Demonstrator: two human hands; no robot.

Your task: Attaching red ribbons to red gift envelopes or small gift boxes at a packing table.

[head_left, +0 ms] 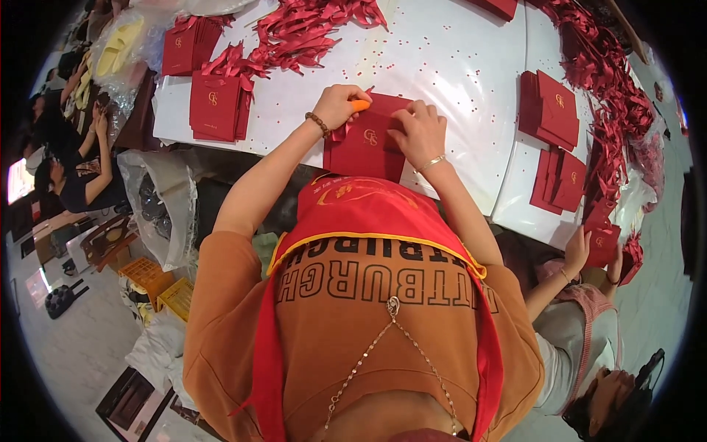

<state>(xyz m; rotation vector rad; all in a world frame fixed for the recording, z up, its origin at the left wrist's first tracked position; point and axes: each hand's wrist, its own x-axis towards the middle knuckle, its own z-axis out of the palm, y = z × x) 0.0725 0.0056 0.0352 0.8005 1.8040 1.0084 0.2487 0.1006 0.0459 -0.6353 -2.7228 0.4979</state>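
Flat on the white-covered table in front of me lies a dark red paper bag (359, 152) with a gold emblem. At its top left edge, my left hand (337, 108) is closed, with a small orange object (360, 105) at its fingertips whose kind I cannot make out. A bit of red ribbon (340, 132) shows just below that hand. My right hand (424, 134) rests over the bag's upper right part, its bent fingers and thumb apart and touching the bag.
Stacks of red bags (215, 107) stand at the left, and more bags (549, 109) at the right. Heaps of red ribbon (302, 31) lie behind and along the right side. Tiny red dots are scattered over the table. At right, another person's hand (577, 248) holds a red bag.
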